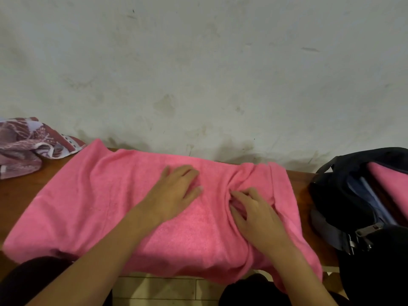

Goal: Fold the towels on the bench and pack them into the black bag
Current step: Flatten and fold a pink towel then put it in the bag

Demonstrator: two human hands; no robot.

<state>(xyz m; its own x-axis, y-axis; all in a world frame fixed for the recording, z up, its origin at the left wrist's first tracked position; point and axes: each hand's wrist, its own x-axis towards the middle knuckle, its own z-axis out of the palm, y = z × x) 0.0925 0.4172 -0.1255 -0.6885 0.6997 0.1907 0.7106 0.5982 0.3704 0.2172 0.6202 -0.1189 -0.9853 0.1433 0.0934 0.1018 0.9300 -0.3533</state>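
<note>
A large pink towel [92, 202] lies spread across the brown wooden bench [19, 191], its front edge hanging over the bench. My left hand [174, 191] rests flat on the towel's middle, fingers apart. My right hand [256, 215] sits just to the right, its fingers curled into a bunched, wrinkled fold of the towel. The black bag [344, 195] stands open at the bench's right end, and a pink towel [388, 186] shows inside it. A crumpled maroon and white patterned towel [24, 144] lies at the bench's far left.
A stained pale wall [198, 74] rises directly behind the bench. Light floor tiles [163, 290] show below the bench's front edge, between my dark-clothed knees.
</note>
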